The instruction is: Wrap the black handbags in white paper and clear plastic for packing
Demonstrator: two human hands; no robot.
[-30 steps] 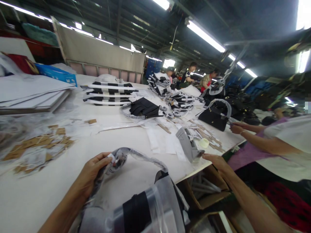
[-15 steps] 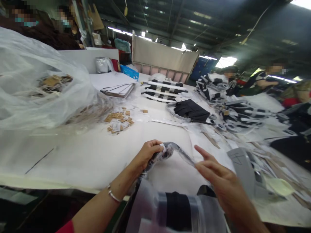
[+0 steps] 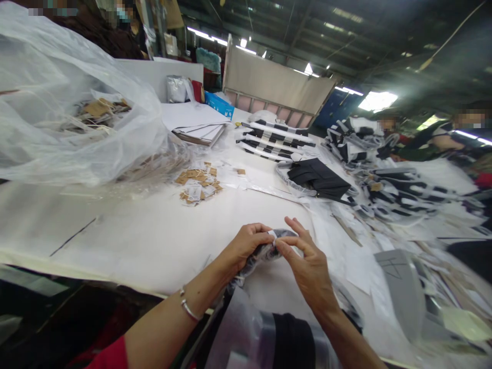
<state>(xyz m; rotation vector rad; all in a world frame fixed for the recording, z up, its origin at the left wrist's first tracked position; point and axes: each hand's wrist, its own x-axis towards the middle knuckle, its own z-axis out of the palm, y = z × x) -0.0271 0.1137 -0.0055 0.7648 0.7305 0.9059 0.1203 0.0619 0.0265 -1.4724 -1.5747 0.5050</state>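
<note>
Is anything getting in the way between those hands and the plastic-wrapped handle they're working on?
Nothing visible does. The left hand and right hand are both directly on the plastic-wrapped bag handle, with nothing between them and it.

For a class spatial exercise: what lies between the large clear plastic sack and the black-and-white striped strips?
In the head view, a stack of white sheets lies between them.
</note>
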